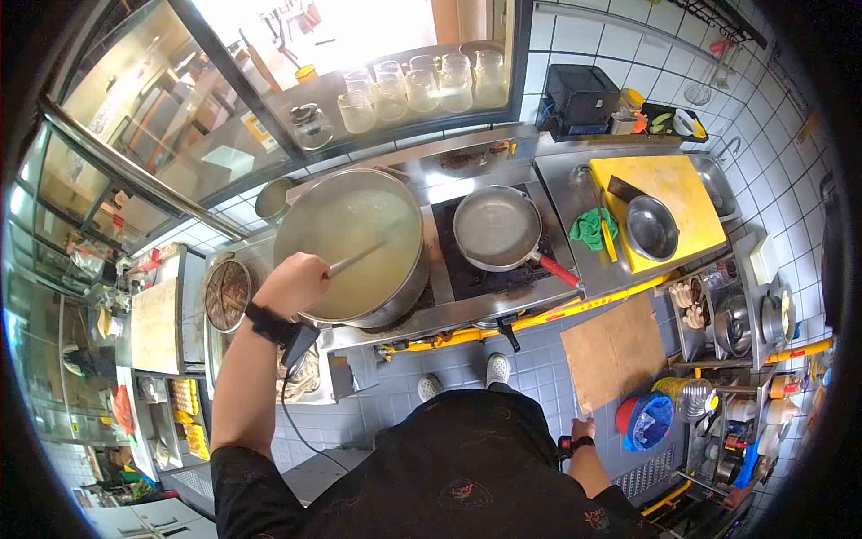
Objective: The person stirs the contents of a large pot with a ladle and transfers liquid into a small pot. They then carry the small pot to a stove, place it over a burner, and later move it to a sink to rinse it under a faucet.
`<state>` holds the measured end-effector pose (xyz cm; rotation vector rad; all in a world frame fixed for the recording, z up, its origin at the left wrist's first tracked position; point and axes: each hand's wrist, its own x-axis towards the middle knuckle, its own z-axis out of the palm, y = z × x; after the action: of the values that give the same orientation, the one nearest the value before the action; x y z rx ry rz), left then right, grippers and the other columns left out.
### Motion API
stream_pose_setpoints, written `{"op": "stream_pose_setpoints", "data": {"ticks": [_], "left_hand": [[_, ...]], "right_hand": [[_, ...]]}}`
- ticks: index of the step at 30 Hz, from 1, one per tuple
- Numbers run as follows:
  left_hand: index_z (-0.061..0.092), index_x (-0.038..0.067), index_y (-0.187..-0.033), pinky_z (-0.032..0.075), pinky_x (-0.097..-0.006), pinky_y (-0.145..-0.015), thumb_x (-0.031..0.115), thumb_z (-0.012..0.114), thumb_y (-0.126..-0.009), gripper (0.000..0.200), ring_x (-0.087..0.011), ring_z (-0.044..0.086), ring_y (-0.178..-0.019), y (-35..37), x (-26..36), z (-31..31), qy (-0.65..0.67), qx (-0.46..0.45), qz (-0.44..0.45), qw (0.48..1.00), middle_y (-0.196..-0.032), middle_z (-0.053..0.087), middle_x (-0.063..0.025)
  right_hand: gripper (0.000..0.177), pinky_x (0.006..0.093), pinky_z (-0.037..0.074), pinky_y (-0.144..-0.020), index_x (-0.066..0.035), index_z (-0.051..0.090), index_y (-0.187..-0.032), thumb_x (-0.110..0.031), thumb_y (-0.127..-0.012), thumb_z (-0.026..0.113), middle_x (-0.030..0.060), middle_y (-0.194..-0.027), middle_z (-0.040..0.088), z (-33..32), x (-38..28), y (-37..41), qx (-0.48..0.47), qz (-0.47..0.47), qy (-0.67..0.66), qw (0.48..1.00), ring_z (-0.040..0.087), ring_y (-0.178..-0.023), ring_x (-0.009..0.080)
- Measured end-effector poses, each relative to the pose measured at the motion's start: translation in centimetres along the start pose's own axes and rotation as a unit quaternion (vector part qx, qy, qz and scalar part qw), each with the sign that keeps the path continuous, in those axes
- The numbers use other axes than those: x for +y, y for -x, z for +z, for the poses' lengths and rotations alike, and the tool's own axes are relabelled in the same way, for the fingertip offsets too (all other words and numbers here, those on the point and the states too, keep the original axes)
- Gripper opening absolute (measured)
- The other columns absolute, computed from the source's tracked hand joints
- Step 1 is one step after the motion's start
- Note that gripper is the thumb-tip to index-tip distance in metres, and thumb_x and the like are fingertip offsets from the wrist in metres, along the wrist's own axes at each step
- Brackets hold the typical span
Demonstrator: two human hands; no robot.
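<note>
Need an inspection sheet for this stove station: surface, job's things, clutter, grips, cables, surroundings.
Surface: steel stove counter, with a pot and a pan on the burners.
Job's things: large pot of pale liquid, with a ladle standing in it.
Clutter: empty frying pan; green cloth; steel bowl on yellow cutting board.
Grips: left hand closed on the ladle's handle; right hand hangs at the side, grip unclear.
Cables: black cable drops from the left wrist band.
Surroundings: glass jars on the window ledge; cardboard on the tiled floor.
</note>
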<state>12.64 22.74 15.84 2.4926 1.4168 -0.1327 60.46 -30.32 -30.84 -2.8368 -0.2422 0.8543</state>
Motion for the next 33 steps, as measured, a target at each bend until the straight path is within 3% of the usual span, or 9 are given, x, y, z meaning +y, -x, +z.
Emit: {"op": "stream_pose_setpoints", "data": {"ticks": [7, 9, 15, 16, 20, 25, 29, 31, 33], "left_hand": [[0.071, 0.002, -0.093, 0.05, -0.0422, -0.066, 0.017, 0.067, -0.079, 0.021, -0.036, 0.064, -0.069, 3.8, -2.6, -3.5, 0.06, -0.146, 0.058, 0.986, -0.075, 0.063, -0.0214], [0.068, 0.001, -0.079, 0.05, -0.0428, -0.065, 0.02, 0.072, -0.073, 0.021, -0.0373, 0.064, -0.072, 5.2, -2.3, -5.8, 0.018, -0.201, -0.094, 0.975, -0.076, 0.065, -0.021], [0.073, 0.004, -0.08, 0.053, -0.0441, -0.067, 0.019, 0.07, -0.071, 0.018, -0.0373, 0.066, -0.072, 4.4, -8.0, -4.8, -0.153, -0.112, -0.191, 0.963, -0.075, 0.067, -0.0193], [0.071, 0.001, -0.077, 0.053, -0.046, -0.068, 0.017, 0.07, -0.07, 0.018, -0.0404, 0.066, -0.075, 4.1, -9.3, -3.8, -0.184, -0.045, -0.13, 0.973, -0.076, 0.066, -0.0223], [0.07, -0.002, -0.076, 0.054, -0.0476, -0.07, 0.015, 0.069, -0.07, 0.018, -0.0424, 0.066, -0.077, 1.3, -8.3, -1.9, -0.152, 0.034, -0.144, 0.977, -0.079, 0.066, -0.0253], [0.069, -0.003, -0.076, 0.054, -0.0485, -0.073, 0.011, 0.066, -0.073, 0.015, -0.0423, 0.067, -0.079, -2.8, -6.2, 1.4, -0.09, 0.084, -0.068, 0.99, -0.079, 0.066, -0.0255], [0.069, -0.002, -0.082, 0.053, -0.0464, -0.071, 0.013, 0.064, -0.076, 0.017, -0.0422, 0.065, -0.079, -2.6, -3.9, 2.1, -0.01, 0.039, -0.033, 0.999, -0.078, 0.065, -0.0249], [0.069, -0.002, -0.083, 0.052, -0.0457, -0.07, 0.014, 0.064, -0.077, 0.017, -0.0418, 0.064, -0.077, -1.3, -2.0, 1.0, 0.007, 0.012, -0.012, 1.0, -0.078, 0.065, -0.0247], [0.068, -0.002, -0.085, 0.052, -0.045, -0.069, 0.014, 0.064, -0.078, 0.018, -0.0414, 0.063, -0.075, 0.2, -0.9, -0.4, 0.025, -0.015, 0.008, 1.0, -0.077, 0.064, -0.0245]], "right_hand": [[0.071, 0.0409, 0.049, -0.099, 0.005, 0.048, -0.134, -0.03, -0.078, 0.074, 0.0281, -0.123, 0.061, -0.1, -0.9, -0.1, 0.001, 0.014, 0.006, 1.0, 0.061, -0.115, 0.0385], [0.071, 0.0412, 0.049, -0.099, 0.006, 0.048, -0.133, -0.031, -0.078, 0.074, 0.0283, -0.123, 0.061, -1.1, -2.0, 0.6, 0.003, 0.006, 0.003, 1.0, 0.061, -0.115, 0.0385], [0.064, 0.0402, 0.048, -0.1, 0.003, 0.05, -0.131, -0.041, -0.086, 0.063, 0.0244, -0.121, 0.065, -2.8, -3.6, 1.8, -0.018, -0.01, 0.021, 1.0, 0.062, -0.114, 0.0358], [0.062, 0.041, 0.048, -0.1, 0.001, 0.051, -0.131, -0.041, -0.086, 0.064, 0.0239, -0.12, 0.065, -2.7, -3.2, 1.5, -0.011, 0.002, 0.039, 0.999, 0.063, -0.114, 0.0357], [0.07, 0.0421, 0.047, -0.101, -0.001, 0.049, -0.134, -0.042, -0.082, 0.071, 0.0237, -0.124, 0.064, -0.6, 0.2, -2.1, -0.095, -0.073, 0.12, 0.986, 0.061, -0.116, 0.0369], [0.042, 0.0433, 0.05, -0.098, -0.01, 0.057, -0.131, -0.031, -0.094, 0.057, 0.0238, -0.125, 0.062, -2.0, -2.6, 0.7, -0.013, 0.026, 0.081, 0.996, 0.061, -0.118, 0.0302], [0.033, 0.0438, 0.051, -0.095, -0.02, 0.064, -0.125, -0.026, -0.098, 0.046, 0.0247, -0.126, 0.061, 0.6, 0.6, -1.6, 0.021, 0.014, 0.06, 0.998, 0.059, -0.12, 0.0312], [0.03, 0.0447, 0.051, -0.096, -0.024, 0.067, -0.121, -0.029, -0.098, 0.047, 0.026, -0.129, 0.059, -0.6, 0.1, -1.0, -0.083, -0.097, 0.22, 0.967, 0.058, -0.122, 0.0362], [0.029, 0.045, 0.051, -0.095, -0.025, 0.068, -0.117, -0.028, -0.097, 0.048, 0.0257, -0.124, 0.061, -0.5, 0.3, -0.7, -0.083, -0.116, 0.223, 0.964, 0.058, -0.121, 0.0373]]}}
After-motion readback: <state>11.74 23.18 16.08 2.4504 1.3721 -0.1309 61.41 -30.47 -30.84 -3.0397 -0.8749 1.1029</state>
